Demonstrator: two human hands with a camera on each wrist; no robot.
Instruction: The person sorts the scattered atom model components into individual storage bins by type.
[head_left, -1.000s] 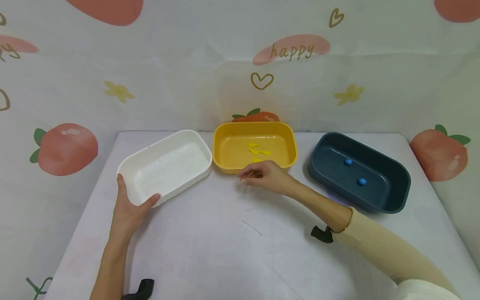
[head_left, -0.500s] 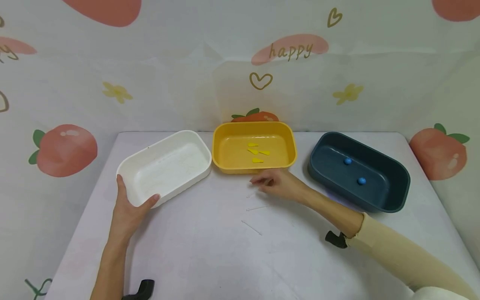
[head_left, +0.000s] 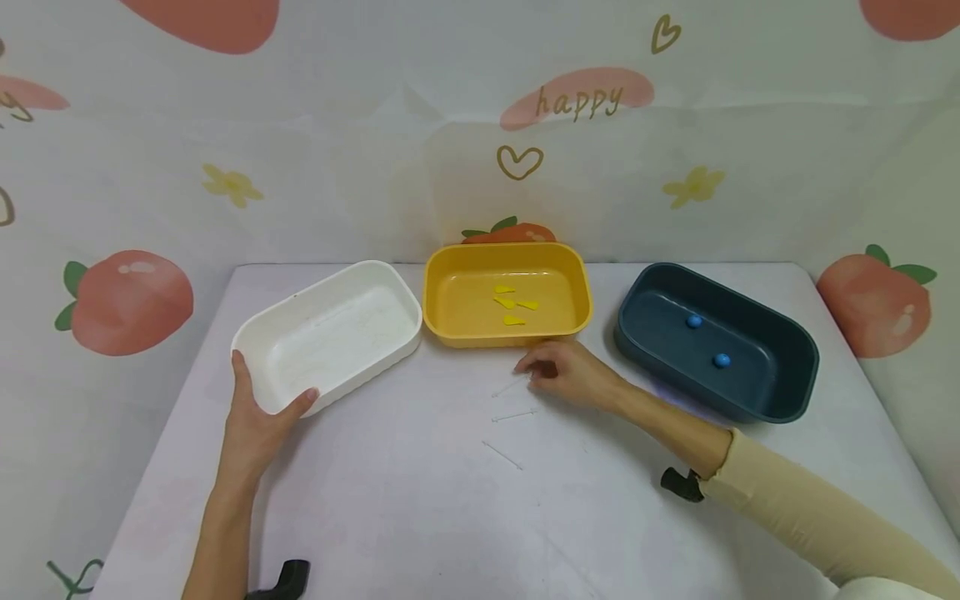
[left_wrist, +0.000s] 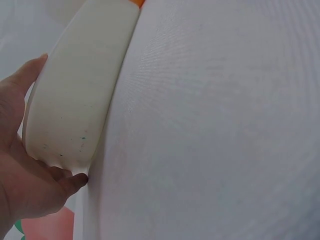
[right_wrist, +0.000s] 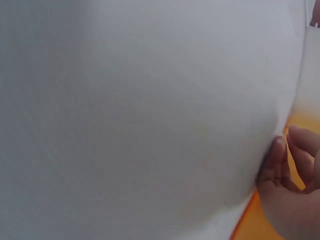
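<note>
My left hand (head_left: 257, 425) grips the near left corner of a white tray (head_left: 405, 342), its thumb spread along the front side. In the left wrist view, fingers curl against the tray's outer wall (left_wrist: 75, 100). My right hand (head_left: 573, 373) is low over the table, just in front of a yellow tray (head_left: 506, 341), with bent fingers. Its thumb and fingertips meet the right end of a thin clear stick (head_left: 508, 387); whether they pinch it cannot be told. Nearer me lie two similar sticks, one almost level (head_left: 514, 416) and one slanted (head_left: 502, 455).
Several small yellow flat pieces (head_left: 514, 321) lie inside the yellow tray. A dark blue tray (head_left: 806, 375) at the right holds two blue balls (head_left: 722, 360). A patterned cloth (head_left: 375, 150) hangs behind the white table (head_left: 420, 517).
My right hand has moved right and slightly toward me, away from the yellow tray's front rim. The third stick now shows beside its fingertips. My left hand stays on the white tray.
</note>
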